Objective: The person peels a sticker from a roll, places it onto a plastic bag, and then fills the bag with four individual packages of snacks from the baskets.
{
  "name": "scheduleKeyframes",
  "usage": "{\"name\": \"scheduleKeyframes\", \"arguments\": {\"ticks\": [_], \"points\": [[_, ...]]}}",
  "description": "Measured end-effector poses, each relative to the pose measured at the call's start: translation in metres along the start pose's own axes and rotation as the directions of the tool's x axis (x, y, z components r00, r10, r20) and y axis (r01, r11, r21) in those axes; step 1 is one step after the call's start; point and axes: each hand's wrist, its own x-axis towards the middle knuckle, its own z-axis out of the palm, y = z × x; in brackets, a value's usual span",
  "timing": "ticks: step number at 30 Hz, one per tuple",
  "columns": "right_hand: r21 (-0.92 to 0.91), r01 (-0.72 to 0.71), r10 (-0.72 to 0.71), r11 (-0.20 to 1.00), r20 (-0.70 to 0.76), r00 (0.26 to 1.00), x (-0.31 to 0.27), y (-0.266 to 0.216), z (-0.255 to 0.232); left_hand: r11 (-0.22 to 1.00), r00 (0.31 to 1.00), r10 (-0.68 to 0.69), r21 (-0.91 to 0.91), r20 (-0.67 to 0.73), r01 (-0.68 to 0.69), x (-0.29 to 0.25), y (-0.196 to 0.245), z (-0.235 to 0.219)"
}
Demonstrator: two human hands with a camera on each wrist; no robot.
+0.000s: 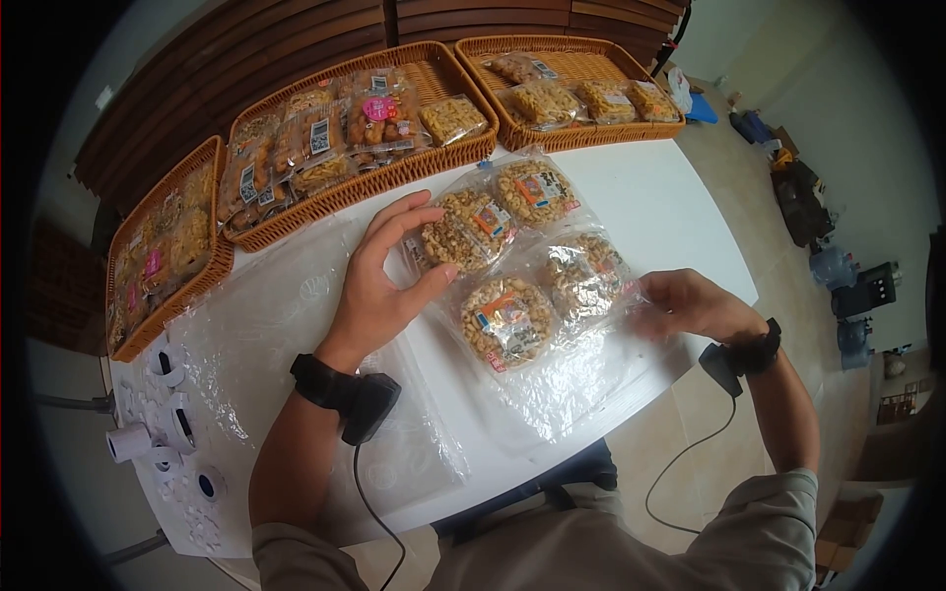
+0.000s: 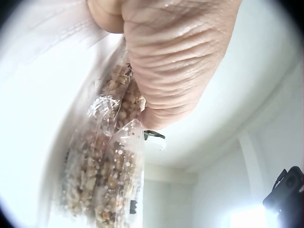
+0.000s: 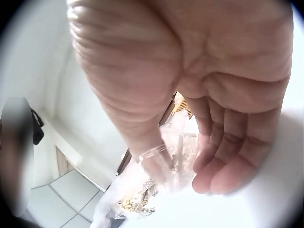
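Note:
Several round nut cakes (image 1: 506, 322) in clear packs with orange and blue labels lie grouped on the white table. Shiny clear plastic film (image 1: 581, 389) surrounds them and spreads toward the front edge. My left hand (image 1: 379, 281) is at the group's left side, thumb and fingers spread against the nearest pack. In the left wrist view, the packs (image 2: 102, 175) appear edge-on, partly hidden by that hand. My right hand (image 1: 700, 305) is at the right edge, fingers curled. In the right wrist view, clear plastic (image 3: 183, 152) passes between its thumb and fingers.
Wicker baskets of packaged snacks (image 1: 365, 163) line the back and left of the table. Flat clear bags (image 1: 305, 364) lie under and beside my left forearm. White label rolls (image 1: 182, 424) and scraps sit at the left edge. Water jugs (image 1: 836, 266) stand off to the right.

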Motion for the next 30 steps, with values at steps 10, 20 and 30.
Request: {"name": "scheduleKeyframes", "arguments": {"ticks": [10, 20, 30], "points": [[0.274, -0.137, 0.180, 0.952, -0.138, 0.974, 0.001, -0.011, 0.005, 1.000, 1.000, 0.002, -0.001, 0.007, -0.002, 0.000, 0.001, -0.001], [0.511, -0.005, 0.150, 0.860, -0.243, 0.958, 0.015, 0.000, 0.020, 1.000, 1.000, 0.003, -0.016, -0.010, -0.003, 0.000, 0.001, 0.000], [0.597, -0.043, 0.096, 0.801, -0.057, 0.994, 0.016, 0.012, 0.010, 1.000, 1.000, 0.000, -0.010, -0.003, 0.000, 0.000, 0.000, 0.000]]}}
